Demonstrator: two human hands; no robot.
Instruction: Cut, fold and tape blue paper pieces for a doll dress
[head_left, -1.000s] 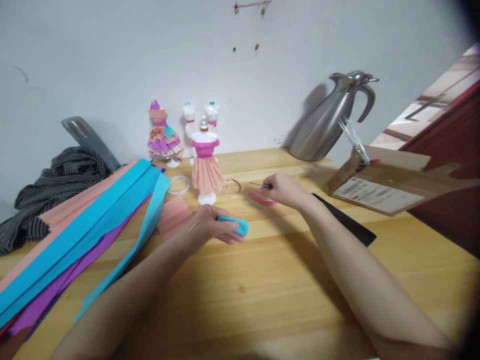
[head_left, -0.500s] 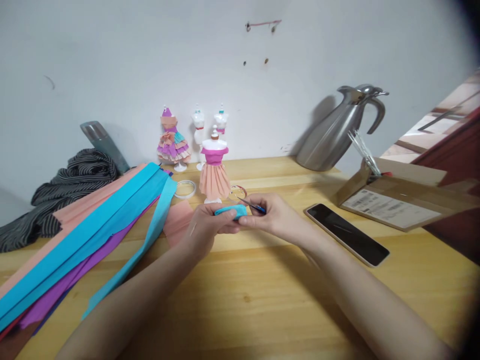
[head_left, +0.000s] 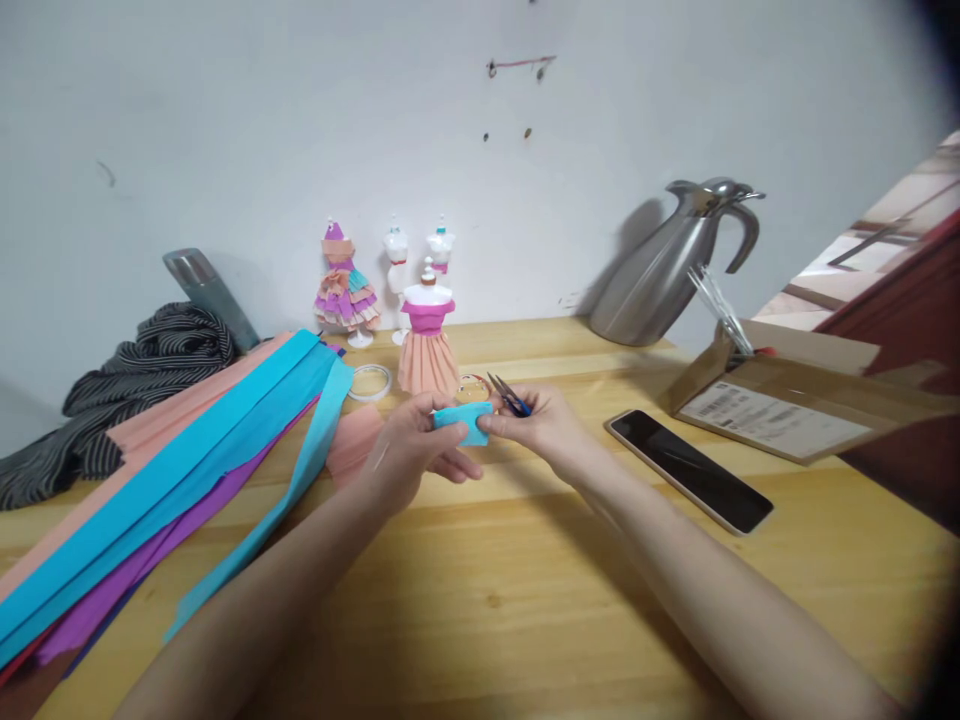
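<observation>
Between your two hands, apparently held up off the wooden table (head_left: 525, 640), is the light-blue crepe paper piece (head_left: 463, 422), a small rectangle that looks folded or layered. Your left hand (head_left: 409, 445) grips its left end, thumb laid across the near face, with the lower fingers stretched out loosely beneath. Your right hand (head_left: 547, 425) does two jobs: the thumb presses at the piece's right edge while the hand also grasps the scissors (head_left: 517, 405), whose slightly parted blades point up and away, clear of the paper. Whether your right fingers pinch the paper from behind, you cannot tell from this view.

The step in hand looks like handling and squaring up the piece, with the scissors parked in the palm rather than cutting. If a cut is wanted, the move calls for freeing your right thumb, swinging the blades round to the paper's edge, and keeping your left grip firm so the layers don't slide; mind your left fingertips near the cut line.

Just beyond the paper stands the dress form in a pink top and peach pleated skirt (head_left: 427, 345). The peach crepe paper square (head_left: 352, 442) lies by your left wrist; the smartphone (head_left: 690, 470) lies beyond your right forearm.
</observation>
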